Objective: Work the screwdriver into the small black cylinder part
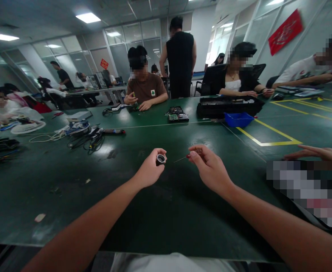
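Round black part [160,159] is in the left hand [152,169], held up over the green desk [143,226], fingers clamped around it. Blue open bin [239,120] sits at the front of a long black housing [211,108], far side of desk; bin walls flare out, contents can't be made out. Housing has some pale bits near its top, too small to identify.

Part itself: short, cylinder-like, dark outside, light gray ring at the open end, darker recess inside with small detail, unclear. Open end faces the camera. Right hand [211,166] has fingers closed on a thin screwdriver [188,156], red near the shaft; its tip points toward the part, near but apart. Circuit boards [178,114] lie left of housing; tangled cables [90,138] farther left.
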{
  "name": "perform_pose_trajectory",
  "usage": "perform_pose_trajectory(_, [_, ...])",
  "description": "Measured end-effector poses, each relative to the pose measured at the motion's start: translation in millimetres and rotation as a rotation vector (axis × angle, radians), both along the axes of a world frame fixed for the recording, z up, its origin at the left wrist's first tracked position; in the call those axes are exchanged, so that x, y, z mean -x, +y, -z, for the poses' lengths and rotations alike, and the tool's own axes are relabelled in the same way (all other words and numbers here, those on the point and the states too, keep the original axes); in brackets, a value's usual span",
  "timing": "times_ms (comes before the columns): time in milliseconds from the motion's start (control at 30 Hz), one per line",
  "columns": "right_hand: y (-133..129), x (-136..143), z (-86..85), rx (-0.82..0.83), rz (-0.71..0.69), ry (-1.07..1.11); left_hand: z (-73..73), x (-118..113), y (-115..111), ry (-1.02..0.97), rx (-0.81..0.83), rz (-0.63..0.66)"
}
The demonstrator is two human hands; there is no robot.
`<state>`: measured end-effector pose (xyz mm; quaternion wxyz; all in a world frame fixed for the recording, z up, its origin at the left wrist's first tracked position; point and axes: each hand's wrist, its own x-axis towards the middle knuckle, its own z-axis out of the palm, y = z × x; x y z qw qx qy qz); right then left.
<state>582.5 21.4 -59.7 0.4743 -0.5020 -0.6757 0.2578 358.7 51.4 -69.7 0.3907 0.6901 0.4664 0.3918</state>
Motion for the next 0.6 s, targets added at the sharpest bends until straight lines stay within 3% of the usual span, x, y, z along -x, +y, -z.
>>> perform_pose_trajectory(167, [-4,1,-0.5,-0.089,-0.019,0.107,11.3,9,5,0.004,0.014,0.048])
perform_pose_trajectory(333, [-9,4,-2.1,-0.126,-0.071,0.076,10.0,14,0,0.146,-0.095,0.05])
perform_pose_trajectory(600, [-9,5,-1.9,-0.099,-0.073,-0.005,3.9,14,-4,0.215,-0.117,0.04])
